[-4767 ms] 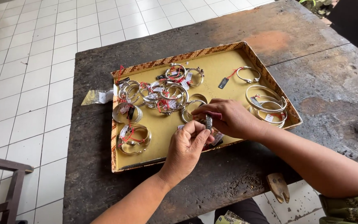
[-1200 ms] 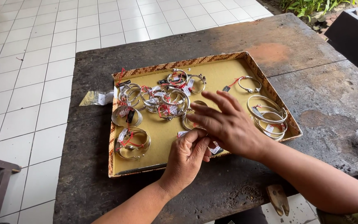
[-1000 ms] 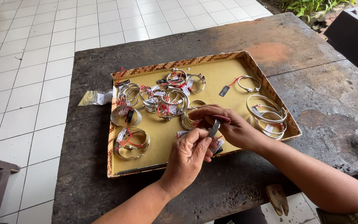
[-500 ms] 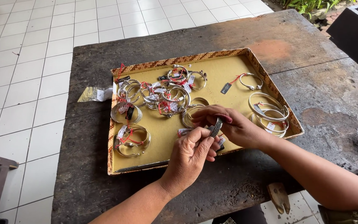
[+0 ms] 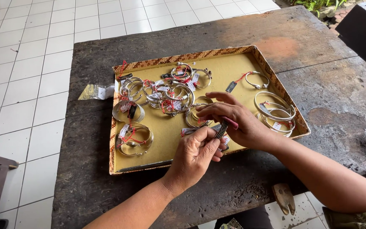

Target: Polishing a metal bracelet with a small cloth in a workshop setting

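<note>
1. Both of my hands now meet over the near edge of the tray [image 5: 276, 82]. The left hand [image 5: 195, 154] and the right hand [image 5: 238, 123] are closed together on one dark ribbed bangle [image 5: 221, 129], which stands edge-up between the fingertips.
2. A little over a second ago my right hand was spread flat with the fingers fanned out above the tray. Since then it has curled in, and its thumb and forefinger now pinch the top of the bangle, where a bit of red thread shows.
3. My left hand has stayed in much the same spot, thumb and forefinger pressing the lower part of the bangle. The grip has tightened rather than moved.
4. The bangle is clear of the tray floor, just above the near right part, beside a small white tag [image 5: 188, 131] lying there.
5. I judge that the change means the piece is now fully in hand and being worked or looked over, not searched for.
6. The other things have not shifted: the cluster of silver bangles [image 5: 172, 93] with red threads in the middle, the pair [image 5: 134, 139] at the near left, the larger plain hoops [image 5: 276, 111] at the right, all inside the tray.
7. The tray sits on the dark wooden worktop [image 5: 327, 106], and a gold packet [image 5: 91, 91] lies beyond its left edge.
</note>
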